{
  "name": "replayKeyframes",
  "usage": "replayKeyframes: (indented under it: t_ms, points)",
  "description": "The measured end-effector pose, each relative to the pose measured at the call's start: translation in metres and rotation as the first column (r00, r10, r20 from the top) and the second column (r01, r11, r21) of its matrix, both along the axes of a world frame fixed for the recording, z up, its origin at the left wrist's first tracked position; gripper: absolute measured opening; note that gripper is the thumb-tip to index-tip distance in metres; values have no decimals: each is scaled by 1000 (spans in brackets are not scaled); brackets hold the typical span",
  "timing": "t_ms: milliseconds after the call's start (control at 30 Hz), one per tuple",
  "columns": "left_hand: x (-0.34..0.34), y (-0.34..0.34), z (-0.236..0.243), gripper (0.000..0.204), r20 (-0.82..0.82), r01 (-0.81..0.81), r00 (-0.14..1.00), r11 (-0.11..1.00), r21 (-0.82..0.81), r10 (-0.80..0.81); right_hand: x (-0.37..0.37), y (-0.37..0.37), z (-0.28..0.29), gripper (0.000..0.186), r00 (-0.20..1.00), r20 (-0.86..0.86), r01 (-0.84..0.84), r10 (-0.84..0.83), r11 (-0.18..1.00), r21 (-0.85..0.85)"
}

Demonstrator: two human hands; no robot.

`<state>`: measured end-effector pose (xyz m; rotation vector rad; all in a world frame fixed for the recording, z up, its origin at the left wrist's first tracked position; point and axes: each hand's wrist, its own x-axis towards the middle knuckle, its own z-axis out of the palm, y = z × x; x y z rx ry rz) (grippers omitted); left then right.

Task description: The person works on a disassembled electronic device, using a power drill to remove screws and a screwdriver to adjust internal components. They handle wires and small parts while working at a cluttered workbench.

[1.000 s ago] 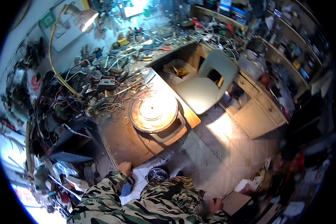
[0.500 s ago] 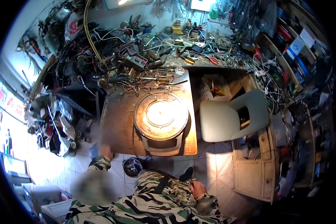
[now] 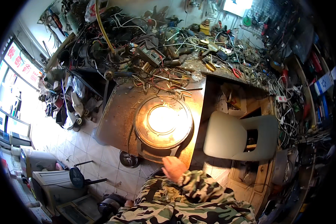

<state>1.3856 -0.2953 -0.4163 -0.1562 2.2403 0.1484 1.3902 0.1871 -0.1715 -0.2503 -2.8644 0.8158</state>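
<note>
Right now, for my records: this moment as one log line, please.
right hand: by brown tabletop's near edge | left hand: low, mostly hidden | round rust-brown device: on tabletop, brightly lit

- Warm light pools on the disc [image 3: 142, 128], bleaching its middle to pure white.
- Beside its lower-right rim I see a dark shadow on the table [image 3: 114, 121].
- My right hand [image 3: 174, 168] catches the glow, slightly soft in detail.
- My left hand [image 3: 129, 203] is dim and hard to make out.
- Cool white glare floods from the window [image 3: 8, 91].
- At right, the shelves [image 3: 306, 93] darken and bend; black rounds off the corners.
</note>
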Motion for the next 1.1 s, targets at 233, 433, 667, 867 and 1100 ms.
replayKeyframes:
  t_ms: [233, 433, 667, 867, 1100]
  points:
    - [-7, 54, 9, 38, -90, -121, 985, 960, 253, 148, -54, -20, -63, 15, 953, 300, -90, 47, 987, 131]
    - [-69, 155, 71, 36, -69, -311, 894, 725, 615, 443, -71, -2, -57, 12, 872, 442, -204, 209, 977, -60]
    - [-135, 288, 149, 45, 250, -513, 697, 223, 829, 672, -80, 16, -48, 14, 801, 477, -347, 363, 930, -124]
    - [-152, 351, 151, 50, 637, -673, 541, -171, 719, 548, -83, 36, -4, 23, 878, 50, -477, 477, 879, -15]
    - [-133, 368, 168, 33, 764, -736, 303, -369, 567, 569, -91, 64, -29, 27, 947, 138, -291, 291, 957, -19]
